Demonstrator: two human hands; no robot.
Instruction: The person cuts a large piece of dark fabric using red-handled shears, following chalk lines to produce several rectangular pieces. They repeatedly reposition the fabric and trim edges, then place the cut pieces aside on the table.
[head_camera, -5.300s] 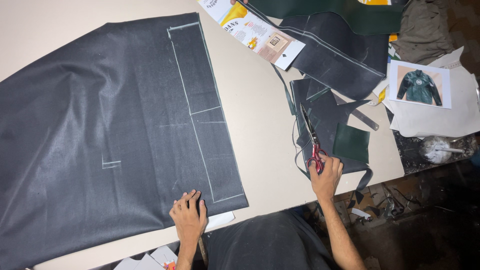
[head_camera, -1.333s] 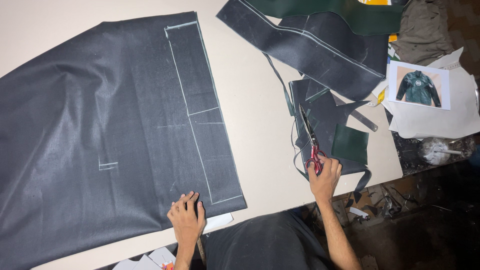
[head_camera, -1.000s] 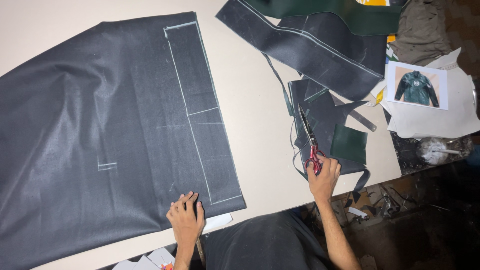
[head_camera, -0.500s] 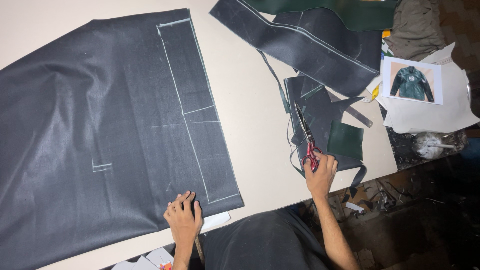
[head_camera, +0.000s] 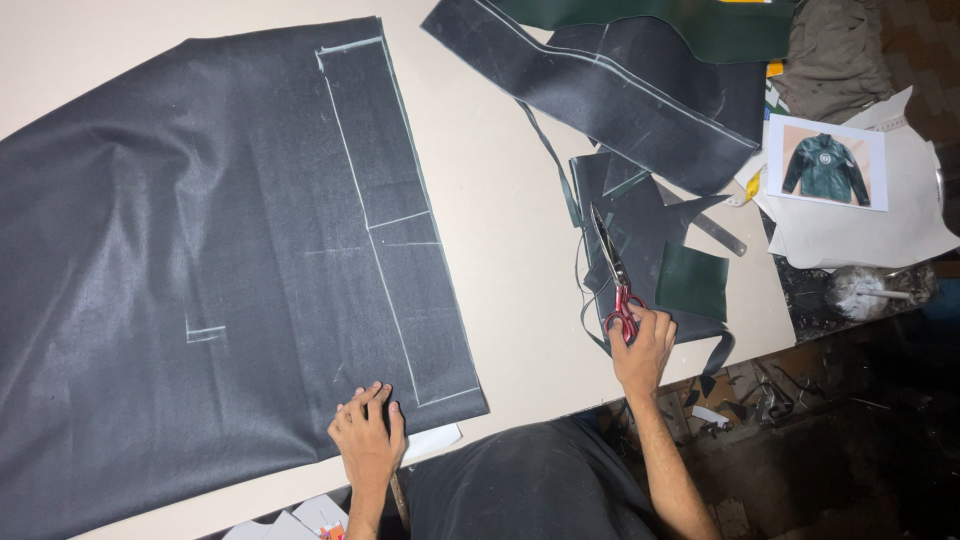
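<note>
A large dark grey cloth (head_camera: 200, 260) with white chalk lines lies spread over the pale table (head_camera: 500, 200). My left hand (head_camera: 368, 432) rests flat on its near edge, close to the chalked corner. My right hand (head_camera: 643, 345) grips the red handles of a pair of scissors (head_camera: 612, 270), whose blades point away from me over a pile of dark cut fabric pieces (head_camera: 650, 230).
A long dark strip with a chalk line (head_camera: 590, 90) lies at the far right, with green fabric (head_camera: 690, 25) behind it. A small green patch (head_camera: 692, 281) sits on the scraps. A photo of a jacket (head_camera: 826, 163) lies on white paper at the table's right edge.
The view has drifted slightly; a printed package at the far edge five seconds ago is out of sight. Both hands stay where they were.
</note>
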